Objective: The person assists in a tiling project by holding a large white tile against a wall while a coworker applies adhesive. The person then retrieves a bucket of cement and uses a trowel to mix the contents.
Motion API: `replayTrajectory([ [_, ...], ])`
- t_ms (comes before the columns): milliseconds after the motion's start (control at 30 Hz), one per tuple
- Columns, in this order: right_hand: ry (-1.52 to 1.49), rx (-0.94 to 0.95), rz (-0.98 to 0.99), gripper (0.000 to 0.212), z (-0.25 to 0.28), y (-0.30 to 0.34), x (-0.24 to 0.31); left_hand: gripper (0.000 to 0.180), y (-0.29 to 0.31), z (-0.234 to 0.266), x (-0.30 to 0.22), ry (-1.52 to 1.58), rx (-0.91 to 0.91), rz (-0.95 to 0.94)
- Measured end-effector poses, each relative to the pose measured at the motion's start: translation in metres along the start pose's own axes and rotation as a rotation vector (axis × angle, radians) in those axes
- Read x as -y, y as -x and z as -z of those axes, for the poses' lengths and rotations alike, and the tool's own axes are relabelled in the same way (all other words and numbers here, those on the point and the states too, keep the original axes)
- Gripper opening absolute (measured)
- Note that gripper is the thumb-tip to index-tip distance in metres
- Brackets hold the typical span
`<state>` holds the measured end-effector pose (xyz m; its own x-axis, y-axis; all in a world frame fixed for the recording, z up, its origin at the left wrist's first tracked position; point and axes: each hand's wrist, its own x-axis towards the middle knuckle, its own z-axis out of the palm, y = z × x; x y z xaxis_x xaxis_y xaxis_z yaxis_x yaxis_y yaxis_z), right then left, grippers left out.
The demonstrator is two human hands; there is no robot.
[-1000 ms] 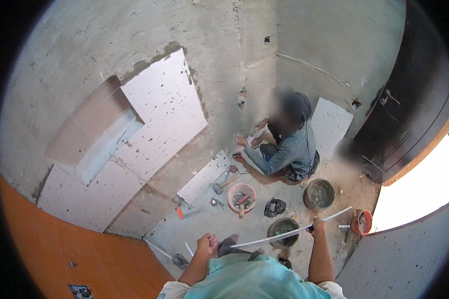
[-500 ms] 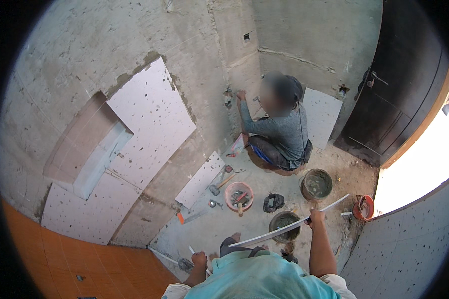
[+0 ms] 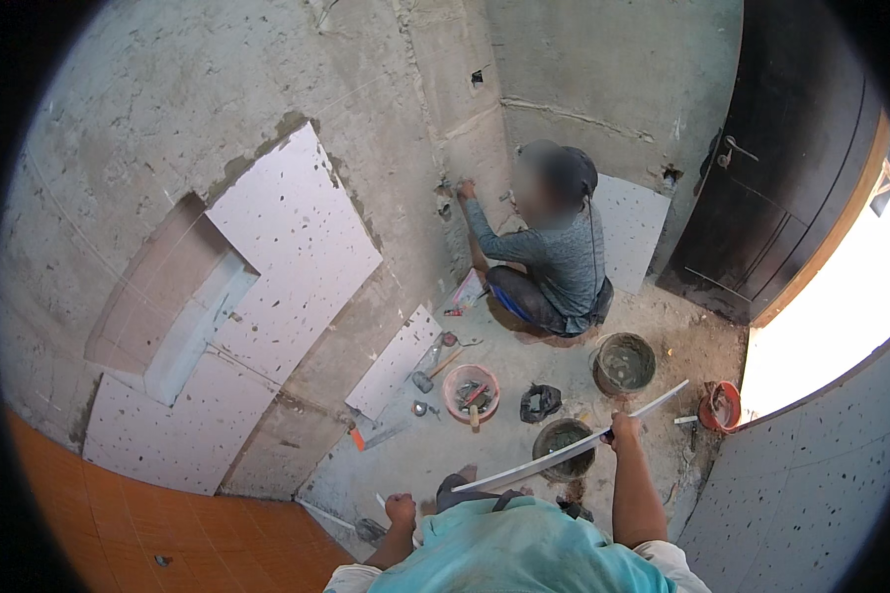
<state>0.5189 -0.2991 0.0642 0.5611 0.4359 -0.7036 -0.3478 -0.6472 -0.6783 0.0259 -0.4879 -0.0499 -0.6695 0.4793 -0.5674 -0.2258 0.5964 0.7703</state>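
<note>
Bare grey cement walls [image 3: 267,89] enclose a dusty concrete floor [image 3: 524,356]. White speckled tiles [image 3: 297,237] cover part of one wall. A dark door [image 3: 761,188] stands open, admitting bright daylight [image 3: 831,336].

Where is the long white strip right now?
Head view, lower right: the long white strip is in the right hand, above the grey bucket.
</note>
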Motion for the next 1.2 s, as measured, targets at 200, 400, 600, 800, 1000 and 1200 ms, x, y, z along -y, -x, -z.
replayTrajectory([
  [200, 0.001, 0.018, 0.074, 0.024, -0.001, 0.013, 0.002, 0.012, 0.002, 0.010, 0.007, -0.073, -0.030, 0.023],
  [400, -0.010, 0.002, 0.083, 0.022, -0.002, 0.013, 0.002, 0.007, 0.012, 0.008, 0.000, -0.088, -0.037, 0.048],
  [600, 0.025, 0.005, 0.073, 0.024, -0.004, 0.018, 0.004, 0.007, 0.015, 0.010, -0.006, -0.082, -0.057, 0.041],
  [800, 0.028, -0.010, 0.077, 0.027, -0.001, 0.019, 0.008, 0.008, 0.018, 0.000, -0.010, -0.068, -0.054, 0.050],
  [1000, 0.019, -0.028, 0.060, 0.028, -0.007, 0.013, 0.002, 0.010, 0.000, 0.011, 0.008, -0.069, -0.020, 0.015],
  [1200, -0.012, -0.009, 0.056, 0.026, -0.006, 0.014, 0.002, 0.011, 0.001, 0.009, 0.006, -0.047, -0.028, 0.036],
])
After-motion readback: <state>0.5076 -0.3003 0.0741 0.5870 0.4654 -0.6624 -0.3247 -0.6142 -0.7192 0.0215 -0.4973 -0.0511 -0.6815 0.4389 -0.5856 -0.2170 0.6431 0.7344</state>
